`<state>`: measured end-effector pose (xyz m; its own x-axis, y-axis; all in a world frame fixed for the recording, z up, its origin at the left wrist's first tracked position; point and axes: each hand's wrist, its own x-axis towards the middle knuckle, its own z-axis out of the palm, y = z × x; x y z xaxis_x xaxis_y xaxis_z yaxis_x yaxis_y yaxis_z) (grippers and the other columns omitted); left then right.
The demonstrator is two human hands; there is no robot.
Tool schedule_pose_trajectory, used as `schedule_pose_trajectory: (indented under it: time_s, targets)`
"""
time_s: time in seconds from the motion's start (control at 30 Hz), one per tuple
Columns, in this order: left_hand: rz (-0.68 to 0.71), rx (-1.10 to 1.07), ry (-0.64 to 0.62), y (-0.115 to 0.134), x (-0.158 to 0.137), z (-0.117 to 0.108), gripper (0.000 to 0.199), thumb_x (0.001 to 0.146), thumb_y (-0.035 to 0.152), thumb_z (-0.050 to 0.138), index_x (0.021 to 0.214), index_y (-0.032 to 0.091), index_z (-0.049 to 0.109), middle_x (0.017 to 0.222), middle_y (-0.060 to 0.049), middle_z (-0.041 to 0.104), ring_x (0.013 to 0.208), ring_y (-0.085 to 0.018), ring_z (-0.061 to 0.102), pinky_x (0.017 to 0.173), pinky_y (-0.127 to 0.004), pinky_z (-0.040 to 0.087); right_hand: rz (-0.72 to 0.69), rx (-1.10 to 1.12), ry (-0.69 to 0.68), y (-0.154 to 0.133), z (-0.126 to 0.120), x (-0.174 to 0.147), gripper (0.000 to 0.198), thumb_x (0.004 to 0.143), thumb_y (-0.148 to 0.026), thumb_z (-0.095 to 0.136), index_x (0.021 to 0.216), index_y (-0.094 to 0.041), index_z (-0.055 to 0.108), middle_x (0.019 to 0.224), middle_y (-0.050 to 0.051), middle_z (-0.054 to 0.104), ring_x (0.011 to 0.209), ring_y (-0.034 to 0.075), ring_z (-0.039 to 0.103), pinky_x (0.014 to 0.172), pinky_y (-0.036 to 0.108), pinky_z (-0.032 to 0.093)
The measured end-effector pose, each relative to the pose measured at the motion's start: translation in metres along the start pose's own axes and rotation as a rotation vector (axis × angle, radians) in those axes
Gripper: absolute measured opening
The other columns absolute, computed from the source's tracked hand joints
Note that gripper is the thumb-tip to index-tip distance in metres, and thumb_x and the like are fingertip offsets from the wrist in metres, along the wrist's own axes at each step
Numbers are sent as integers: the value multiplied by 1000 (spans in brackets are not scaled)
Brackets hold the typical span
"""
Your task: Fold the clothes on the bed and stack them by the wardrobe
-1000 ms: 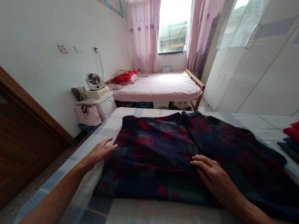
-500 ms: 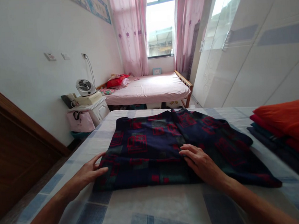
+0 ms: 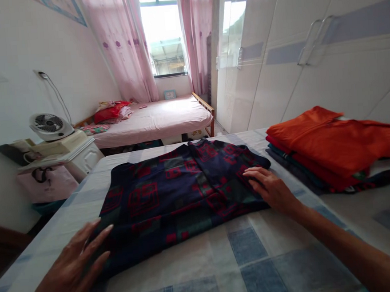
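navy, red-and-green patterned cloth garment [image 3: 171, 192]: flat on blue-and-white checked sheet [image 3: 196, 261], centre | left hand [image 3: 74, 261]: spread, at near left edge | right hand [image 3: 273, 189]: loosely spread, on right side | orange-topped folded clothes stack [image 3: 318, 142]: right

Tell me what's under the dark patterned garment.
The patterned garment lies on the pale, blue-patched sheet, which shows along its near edge. The stretch of sheet directly beneath is covered, as is the garment's underside; anything between them can't be seen.
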<state>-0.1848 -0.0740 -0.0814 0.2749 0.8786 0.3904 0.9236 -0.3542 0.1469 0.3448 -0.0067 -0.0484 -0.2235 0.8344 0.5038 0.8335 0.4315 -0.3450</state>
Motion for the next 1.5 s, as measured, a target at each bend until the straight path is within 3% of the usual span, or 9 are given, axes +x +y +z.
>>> schedule_pose_trajectory:
  time_s: [0.2, 0.4, 0.57, 0.67, 0.83, 1.03, 1.1, 1.27, 1.5]
  targets:
    - [43, 53, -130, -13, -30, 50, 65, 81, 39, 50, 141, 46, 25, 147, 2, 36, 132, -33, 36, 103, -58, 35, 33, -18, -201, 39, -7, -28, 22, 90, -23, 42, 92, -21, 64, 95, 5, 63, 88, 17, 61, 80, 31, 49]
    - [-16, -54, -116, -2, -18, 32, 55, 86, 34, 46, 138, 47, 33, 145, 5, 40, 134, -29, 35, 106, -54, 34, 117, 11, -99, 41, -22, -36, 19, 89, -22, 43, 96, -21, 62, 98, 5, 62, 92, 17, 60, 83, 31, 47]
    - [-7, -191, -112, 58, 58, 16, 41, 86, 44, 46, 126, 42, 52, 142, 5, 45, 119, -25, 54, 99, -40, 46, 39, 123, -237, 6, -17, -28, 25, 93, -25, 40, 82, -22, 62, 83, 2, 63, 76, 13, 61, 70, 24, 48]
    - [-20, -329, -160, 94, 130, 22, 41, 87, 46, 44, 122, 30, 58, 138, -1, 50, 122, -24, 50, 105, -38, 39, 65, 58, -268, 5, 3, -26, 27, 92, -25, 41, 73, -22, 59, 73, 0, 61, 68, 13, 61, 64, 24, 46]
    - [66, -331, -161, 129, 259, 67, 42, 88, 41, 41, 116, 17, 62, 128, -9, 57, 105, -23, 62, 91, -31, 49, 60, 12, -227, 20, 23, -35, 20, 92, -24, 41, 78, -23, 57, 76, 0, 61, 73, 14, 62, 66, 25, 45]
    - [130, -174, -117, 153, 372, 134, 40, 87, 26, 44, 122, 12, 57, 125, -17, 57, 116, -27, 54, 99, -38, 40, -23, 23, -159, 28, 27, -39, 16, 90, -20, 44, 79, -23, 56, 74, -1, 62, 70, 13, 63, 67, 23, 47]
    - [208, -122, -131, 164, 393, 149, 43, 85, 18, 45, 127, 13, 53, 134, -18, 50, 123, -29, 48, 101, -42, 37, -68, 9, -156, 30, 28, -36, 16, 89, -18, 45, 77, -23, 54, 71, -2, 61, 67, 11, 62, 64, 21, 46]
    - [555, -14, -227, 192, 414, 175, 44, 83, 9, 48, 120, 29, 58, 143, -4, 44, 133, -21, 35, 108, -38, 26, -123, 0, -164, 33, 29, -30, 16, 86, -14, 46, 73, -22, 51, 66, -3, 58, 60, 9, 60, 56, 18, 44]
    - [723, 154, -202, 202, 418, 182, 25, 85, 12, 47, 103, 18, 64, 123, -12, 58, 126, -23, 41, 104, -42, 30, -75, 16, -175, 34, 31, -34, 15, 87, -14, 44, 77, -22, 51, 69, -3, 60, 64, 10, 61, 60, 20, 44]
